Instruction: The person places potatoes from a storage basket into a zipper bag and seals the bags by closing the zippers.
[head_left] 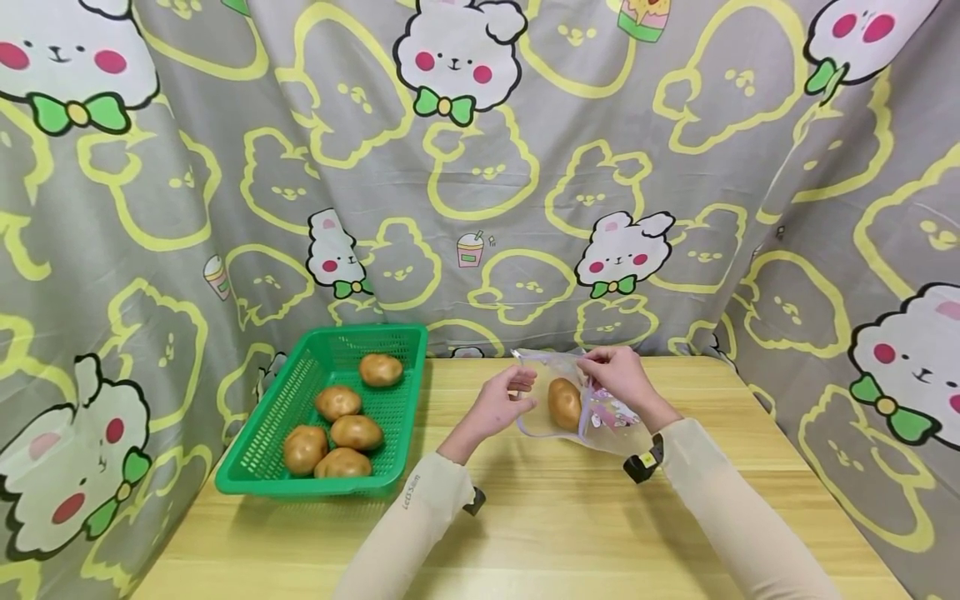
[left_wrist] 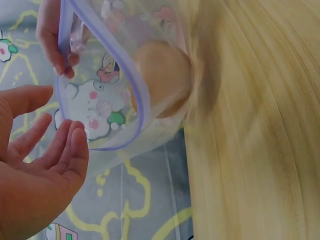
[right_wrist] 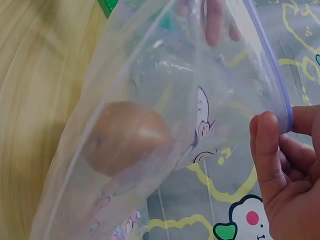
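Observation:
A clear zip bag [head_left: 542,423] with purple edging and a printed pattern stands with its mouth spread wide. Inside it lies one brown potato [head_left: 564,404], also visible through the plastic in the right wrist view. My right hand [head_left: 621,377] pinches the purple rim between thumb and fingers. Beside the opening, my left hand [head_left: 501,403] holds nothing; its fingers are loosely bent in the left wrist view, close to the rim. Whether they touch it I cannot tell. To the left, a green plastic basket [head_left: 411,417] holds several potatoes [head_left: 357,432].
The wooden table [head_left: 540,533] carries the basket at left and the bag right of centre. A grey curtain [head_left: 525,233] printed with cartoon animals hangs behind the table and along both sides. Black wrist cameras [head_left: 643,460] sit on both forearms.

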